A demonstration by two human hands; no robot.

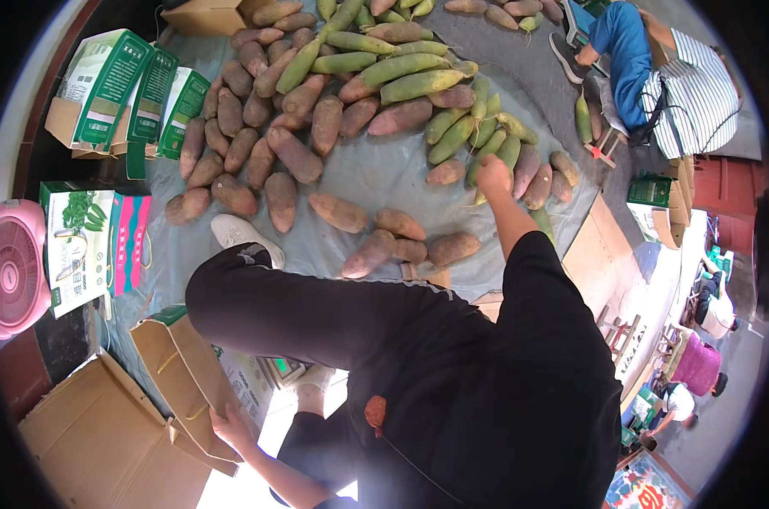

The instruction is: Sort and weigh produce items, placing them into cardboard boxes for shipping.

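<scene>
My right hand (493, 178) reaches to the right part of the vegetable pile, its fingers closed round a green radish (509, 150), which they partly cover. Other green radishes (452, 138) and reddish-skinned radishes (526, 170) lie close around it on a grey sheet (351, 182). Down at the lower left, my left hand (232, 431) grips the edge of an opened cardboard box (177, 373) that leans tilted beside my leg. Next to that box, a scale (283, 367) with a lit green display is partly hidden.
Many reddish radishes (294, 154) spread across the sheet, with green ones (418, 85) heaped behind. Green-and-white cartons (105, 89) and a pink fan (11, 270) stand on the left. A person in a striped shirt (694, 97) sits at the far right; others are beyond.
</scene>
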